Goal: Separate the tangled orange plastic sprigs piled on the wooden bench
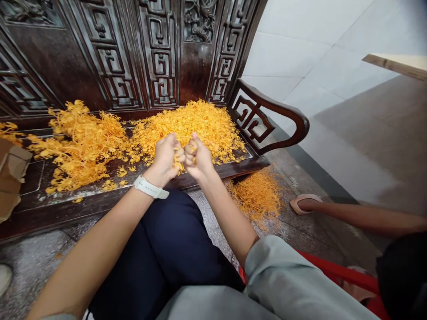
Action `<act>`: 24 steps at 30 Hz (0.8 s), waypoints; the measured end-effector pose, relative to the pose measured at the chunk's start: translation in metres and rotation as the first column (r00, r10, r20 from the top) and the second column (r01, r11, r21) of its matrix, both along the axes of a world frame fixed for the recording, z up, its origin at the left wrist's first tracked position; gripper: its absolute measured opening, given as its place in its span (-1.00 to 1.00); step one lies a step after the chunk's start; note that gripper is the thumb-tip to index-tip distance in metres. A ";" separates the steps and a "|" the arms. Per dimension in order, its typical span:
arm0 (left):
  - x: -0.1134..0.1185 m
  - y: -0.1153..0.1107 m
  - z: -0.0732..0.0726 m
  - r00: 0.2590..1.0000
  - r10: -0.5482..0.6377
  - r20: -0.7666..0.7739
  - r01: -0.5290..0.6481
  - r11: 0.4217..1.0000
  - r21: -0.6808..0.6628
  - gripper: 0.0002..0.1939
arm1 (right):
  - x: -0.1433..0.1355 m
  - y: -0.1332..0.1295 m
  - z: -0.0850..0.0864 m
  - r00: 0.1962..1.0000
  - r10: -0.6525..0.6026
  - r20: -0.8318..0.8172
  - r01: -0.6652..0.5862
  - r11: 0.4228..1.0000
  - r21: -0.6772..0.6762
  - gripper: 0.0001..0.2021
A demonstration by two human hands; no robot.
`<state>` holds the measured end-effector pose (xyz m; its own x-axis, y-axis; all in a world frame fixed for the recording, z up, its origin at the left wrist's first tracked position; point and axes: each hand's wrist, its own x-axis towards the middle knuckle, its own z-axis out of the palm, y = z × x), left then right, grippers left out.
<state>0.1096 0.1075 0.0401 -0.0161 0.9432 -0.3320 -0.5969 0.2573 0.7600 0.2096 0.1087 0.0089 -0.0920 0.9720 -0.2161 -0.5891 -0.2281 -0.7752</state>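
Observation:
My left hand (168,155), with a pale watch on its wrist, is closed around yellow plastic pieces that poke out between the fingers. Knuckle to knuckle beside it, my right hand (199,158) is closed too, with bits of the same yellow plastic showing in its fist. Both are raised over the front edge of a dark carved wooden bench (230,171). Just behind them lies a large heap of small yellow plastic pieces (196,118). Further left on the seat is a looser pile of stringy, branched yellow pieces (86,142). Exact shapes inside my fists are hidden.
A torn cardboard box (13,178) stands at the bench's left. The curved armrest (283,111) closes its right end. Thin orange plastic strands (258,195) lie heaped on the floor. Another person's foot (307,203) is at the right, near a red plastic stool (343,269).

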 end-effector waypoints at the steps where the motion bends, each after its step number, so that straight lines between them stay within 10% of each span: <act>1: -0.007 0.007 0.000 0.999 0.033 0.028 -0.034 0.999 0.020 -0.55 | 0.001 -0.004 0.005 0.999 0.016 -0.036 -0.016 1.000 0.016 -0.31; 7: -0.059 0.045 -0.012 0.974 0.223 -0.027 -0.215 0.962 0.168 -0.41 | -0.001 -0.040 0.041 0.986 0.154 0.060 -0.163 0.962 0.220 -0.34; 11: -0.082 0.048 -0.016 0.967 0.239 -0.084 -0.212 0.945 0.247 -0.38 | 0.022 0.004 0.036 0.939 -0.121 0.322 -0.026 0.908 0.417 -0.43; 13: -0.088 0.047 -0.014 0.971 0.231 -0.057 -0.207 0.938 0.279 -0.38 | 0.040 0.057 0.022 0.792 -0.370 0.485 0.067 0.843 0.533 -0.39; 16: -0.089 0.044 -0.008 0.971 0.239 -0.022 -0.221 0.925 0.309 -0.37 | 0.064 0.134 0.005 0.351 -0.558 0.752 0.042 0.812 0.582 -0.37; 19: -0.086 0.041 -0.004 0.963 0.269 0.016 -0.258 0.903 0.344 -0.39 | 0.067 0.154 0.002 0.128 -0.619 0.775 0.045 0.784 0.619 -0.41; 24: -0.074 0.042 -0.009 0.952 0.303 0.034 -0.293 0.881 0.371 -0.41 | 0.013 0.067 0.010 0.608 -0.455 0.651 -0.089 0.775 0.626 -0.40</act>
